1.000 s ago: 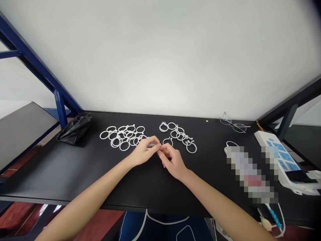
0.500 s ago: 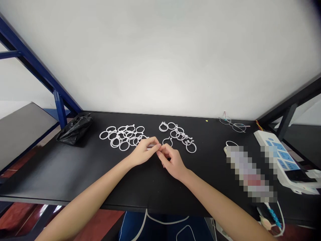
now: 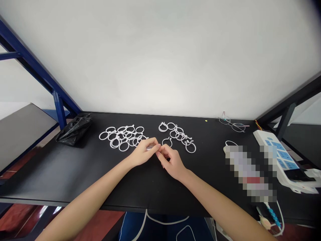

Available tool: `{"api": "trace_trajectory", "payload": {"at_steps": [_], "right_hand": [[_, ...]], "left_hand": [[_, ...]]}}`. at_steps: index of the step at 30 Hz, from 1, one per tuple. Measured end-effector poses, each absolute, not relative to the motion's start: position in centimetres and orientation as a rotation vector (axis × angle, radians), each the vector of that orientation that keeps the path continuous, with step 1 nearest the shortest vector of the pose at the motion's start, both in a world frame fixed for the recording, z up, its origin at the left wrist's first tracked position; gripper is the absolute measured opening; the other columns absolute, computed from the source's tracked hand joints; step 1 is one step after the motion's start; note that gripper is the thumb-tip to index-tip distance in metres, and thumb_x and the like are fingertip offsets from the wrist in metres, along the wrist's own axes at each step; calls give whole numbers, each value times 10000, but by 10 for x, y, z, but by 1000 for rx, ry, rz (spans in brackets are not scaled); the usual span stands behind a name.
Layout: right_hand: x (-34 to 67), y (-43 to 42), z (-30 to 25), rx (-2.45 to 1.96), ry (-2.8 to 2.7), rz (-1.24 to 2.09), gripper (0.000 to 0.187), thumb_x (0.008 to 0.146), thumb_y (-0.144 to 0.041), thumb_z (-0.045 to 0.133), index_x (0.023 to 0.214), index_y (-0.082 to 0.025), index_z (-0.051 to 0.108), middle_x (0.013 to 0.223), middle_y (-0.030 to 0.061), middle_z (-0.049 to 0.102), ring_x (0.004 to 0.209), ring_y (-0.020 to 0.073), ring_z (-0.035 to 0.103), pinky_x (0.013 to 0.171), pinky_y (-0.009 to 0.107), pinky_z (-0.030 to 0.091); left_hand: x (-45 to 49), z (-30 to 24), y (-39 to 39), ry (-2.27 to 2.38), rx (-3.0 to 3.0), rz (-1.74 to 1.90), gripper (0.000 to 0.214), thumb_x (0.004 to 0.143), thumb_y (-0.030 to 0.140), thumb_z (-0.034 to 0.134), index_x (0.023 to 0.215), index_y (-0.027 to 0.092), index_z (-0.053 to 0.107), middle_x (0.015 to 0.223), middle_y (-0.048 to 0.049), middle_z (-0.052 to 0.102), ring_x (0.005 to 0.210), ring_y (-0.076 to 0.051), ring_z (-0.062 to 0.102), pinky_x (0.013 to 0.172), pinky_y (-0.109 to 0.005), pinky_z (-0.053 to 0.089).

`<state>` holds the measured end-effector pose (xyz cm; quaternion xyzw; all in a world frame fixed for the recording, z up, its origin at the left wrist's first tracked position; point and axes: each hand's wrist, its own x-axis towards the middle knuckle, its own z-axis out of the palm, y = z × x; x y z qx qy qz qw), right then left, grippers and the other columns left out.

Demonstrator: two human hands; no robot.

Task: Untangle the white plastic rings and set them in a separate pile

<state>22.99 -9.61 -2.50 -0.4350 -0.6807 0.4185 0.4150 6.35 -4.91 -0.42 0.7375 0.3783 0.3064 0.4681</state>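
Note:
My left hand point(image 3: 144, 151) is closed in a pinch, and a bit of a white ring point(image 3: 149, 147) shows between its thumb and fingers. Fingertip to fingertip with it, my right hand point(image 3: 172, 160) is also pinched closed; the part between its fingers is hidden. Left of my hands lies a loose pile of white plastic rings point(image 3: 124, 146) with small eyelets. Beyond my right hand one open white ring point(image 3: 167, 143) lies alone, with a row of several more rings point(image 3: 190, 147) behind and to its right.
A crumpled black plastic bag point(image 3: 74, 130) sits at the left of the black table point(image 3: 100, 174). On the right are eyeglasses point(image 3: 238, 127), a blurred-out phone-like object point(image 3: 247, 170) on a cable, and a white power strip point(image 3: 278, 154). A white wall rises behind.
Almost nothing differs. My hands keep the same fingertip-to-fingertip pose, with slight finger movement, and the view has shifted a little.

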Motion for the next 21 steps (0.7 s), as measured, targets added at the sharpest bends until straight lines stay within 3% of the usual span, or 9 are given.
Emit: {"api": "trace_trajectory", "payload": {"at_steps": [9,15,21], "right_hand": [[229,-96,-25,-1107,-1703,1031,182,957,-365,485,855,-219,520,542,-61,494,458,110,487,492,251,414],[229,-98,-24,-1134,-1668,1019,172,954,-367,481,882,-220,532,569,-48,515,468,115,507,466,242,412],[228,-97,-25,-1150,-1646,977,168,950,-357,488,873,-221,550,616,-31,544,488,117,525,462,243,420]], "left_hand": [[64,-7,-49,936,1777,784,258,923,406,502,793,186,463,615,58,436,577,-98,395,574,-227,342],[64,-4,-49,937,1832,745,320,937,425,462,760,171,543,676,9,560,643,-128,495,629,-249,393],[63,-6,-49,983,1920,691,342,954,408,425,699,182,458,630,28,499,587,-114,435,574,-242,348]]}}
